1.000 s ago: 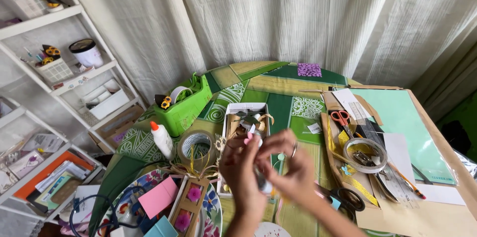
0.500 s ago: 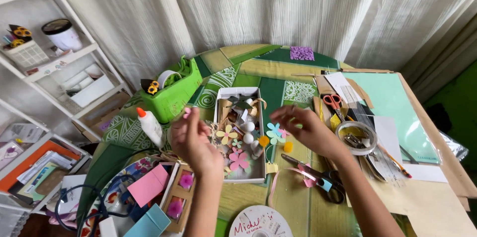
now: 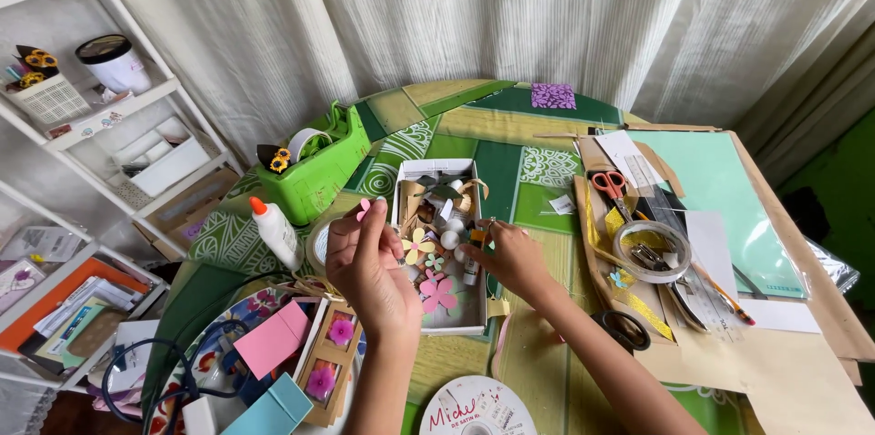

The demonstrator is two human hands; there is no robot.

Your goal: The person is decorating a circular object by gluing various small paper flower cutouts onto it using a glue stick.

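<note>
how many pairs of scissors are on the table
2: the red-handled scissors lie on the brown card at right, and the black-handled scissors sit below the right forearm. More may be hidden under the papers.

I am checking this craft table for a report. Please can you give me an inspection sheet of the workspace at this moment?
Surface: round table under a green patterned cloth, crowded.
Job's things: white box of paper flowers and small pieces; small pink paper piece.
Clutter: glue bottle, green tape dispenser, red-handled scissors, clear tape roll, mint paper sheet.
Grippers: left hand pinches the pink piece; right hand reaches into the box; a hold cannot be told.
Cables: dark cord at the lower left.
Surroundings: white curtain, white shelves.
</note>
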